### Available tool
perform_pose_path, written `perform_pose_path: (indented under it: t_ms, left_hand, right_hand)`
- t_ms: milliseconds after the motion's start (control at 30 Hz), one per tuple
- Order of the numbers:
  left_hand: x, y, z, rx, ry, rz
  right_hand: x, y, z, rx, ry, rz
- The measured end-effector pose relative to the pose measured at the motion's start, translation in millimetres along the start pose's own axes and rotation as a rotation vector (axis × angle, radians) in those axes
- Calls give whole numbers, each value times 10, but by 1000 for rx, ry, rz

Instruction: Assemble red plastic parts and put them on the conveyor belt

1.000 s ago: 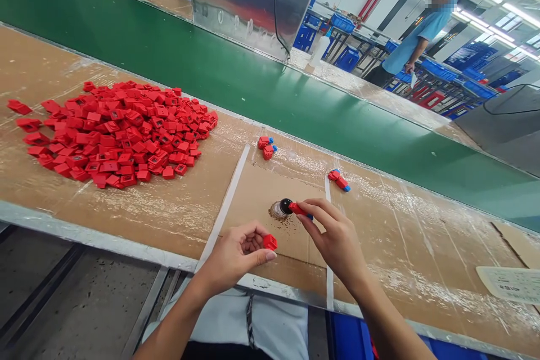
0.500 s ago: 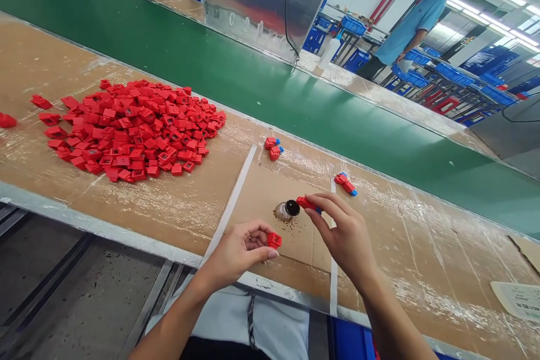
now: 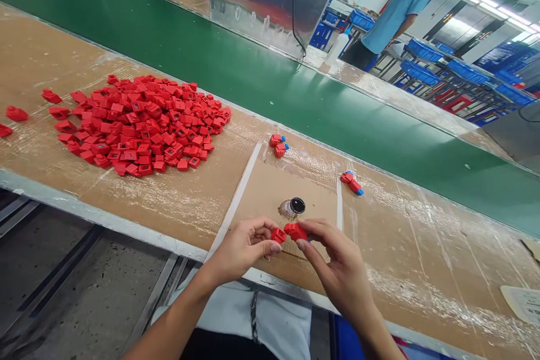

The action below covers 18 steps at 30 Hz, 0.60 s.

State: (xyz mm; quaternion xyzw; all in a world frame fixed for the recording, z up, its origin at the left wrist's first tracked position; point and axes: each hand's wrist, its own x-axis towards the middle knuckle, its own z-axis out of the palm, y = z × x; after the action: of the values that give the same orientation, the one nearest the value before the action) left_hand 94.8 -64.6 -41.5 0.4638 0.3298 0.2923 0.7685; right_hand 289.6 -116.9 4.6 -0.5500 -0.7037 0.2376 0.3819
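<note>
Left hand [image 3: 240, 250], fingers [image 3: 270, 247] pinching a red plastic block [image 3: 278, 235]; right hand [image 3: 337, 270], fingers [image 3: 307, 228] pinching a red plastic part [image 3: 295, 231] beside it: a misaligned push could send either slipping onto the cardboard sheet [image 3: 261, 197].

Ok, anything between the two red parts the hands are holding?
Nothing visible. The red block in the left hand and the red piece in the right hand are right beside each other; whether they already touch can't be told.
</note>
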Motion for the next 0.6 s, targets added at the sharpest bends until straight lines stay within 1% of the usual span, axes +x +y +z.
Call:
perform_pose_path:
  t_ms: [100, 233, 433, 600]
  left_hand:
    - [2, 11, 0, 21, -3, -8]
    - [-5, 12, -7, 40, -15, -5]
    - [-16, -6, -13, 37, -36, 1]
    - [-14, -16, -20, 33, -67, -21]
  right_hand:
    - [-39, 41, 62, 35, 0, 37]
    - [-43, 46, 72, 33, -10, 47]
    - [-29, 12, 58, -13, -43, -29]
    - [-48, -11, 110, -64, -55, -64]
